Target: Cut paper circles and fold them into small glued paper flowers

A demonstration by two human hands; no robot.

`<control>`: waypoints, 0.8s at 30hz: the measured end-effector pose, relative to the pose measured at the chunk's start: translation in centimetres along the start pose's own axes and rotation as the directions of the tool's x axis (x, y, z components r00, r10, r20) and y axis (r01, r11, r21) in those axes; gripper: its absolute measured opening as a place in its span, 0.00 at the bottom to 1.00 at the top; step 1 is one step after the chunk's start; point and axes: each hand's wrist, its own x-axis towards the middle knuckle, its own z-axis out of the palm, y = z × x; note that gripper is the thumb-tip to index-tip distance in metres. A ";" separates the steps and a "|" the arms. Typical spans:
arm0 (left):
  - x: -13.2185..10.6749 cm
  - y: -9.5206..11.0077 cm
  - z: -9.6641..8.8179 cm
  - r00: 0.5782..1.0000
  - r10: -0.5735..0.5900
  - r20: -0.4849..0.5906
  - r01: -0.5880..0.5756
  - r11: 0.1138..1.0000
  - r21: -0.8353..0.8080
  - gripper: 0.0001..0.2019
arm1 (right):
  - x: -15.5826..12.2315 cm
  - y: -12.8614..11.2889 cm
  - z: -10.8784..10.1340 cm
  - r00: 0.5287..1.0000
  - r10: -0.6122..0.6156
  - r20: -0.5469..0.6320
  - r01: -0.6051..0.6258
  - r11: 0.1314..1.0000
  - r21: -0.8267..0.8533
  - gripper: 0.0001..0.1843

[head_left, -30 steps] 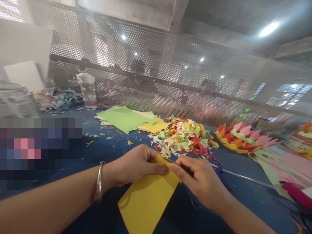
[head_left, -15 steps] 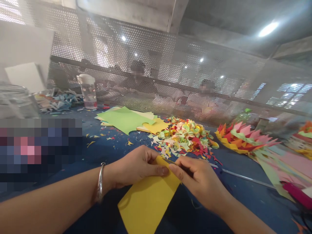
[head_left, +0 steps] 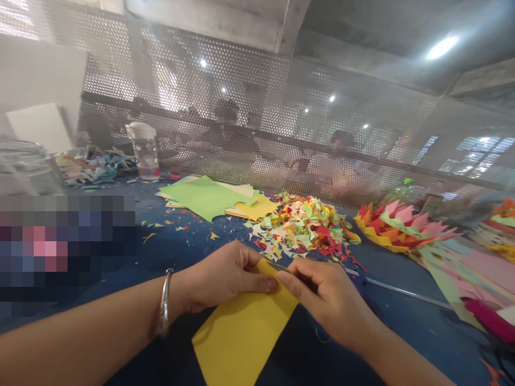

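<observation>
A craft workshop for paper is suggested. The table [head_left: 161,249] is strewn with cuttings, and a heap of coloured paper scraps [head_left: 311,217] and layered coloured sheets [head_left: 201,195] are spread across it. A yellow sheet [head_left: 245,332] is held above, and a pointed paper piece [head_left: 402,225] is seen to the right. The room is divided by a perforated screen [head_left: 237,69], behind which people [head_left: 231,136] are seen, and is lit by a bright ceiling lamp [head_left: 442,48].
</observation>
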 end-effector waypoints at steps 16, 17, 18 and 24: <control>0.0 0.1 0.0 1.000 0.004 -0.002 -0.004 0.998 0.062 0.08 | -0.2 0.1 0.2 1.000 -0.025 -0.001 0.025 1.000 -0.012 0.24; 0.0 0.1 0.0 1.000 -0.001 -0.005 0.001 0.998 0.060 0.08 | -0.1 0.2 0.2 1.000 -0.025 -0.002 0.025 1.000 -0.012 0.24; 0.0 0.2 0.1 1.000 -0.007 -0.010 0.008 0.998 0.059 0.08 | -0.1 0.1 0.2 1.000 -0.024 -0.003 0.024 1.000 -0.011 0.24; -0.1 0.3 0.2 0.999 -0.025 -0.025 0.027 0.997 0.074 0.08 | -0.1 0.0 0.2 1.000 -0.021 -0.005 0.021 1.000 0.000 0.23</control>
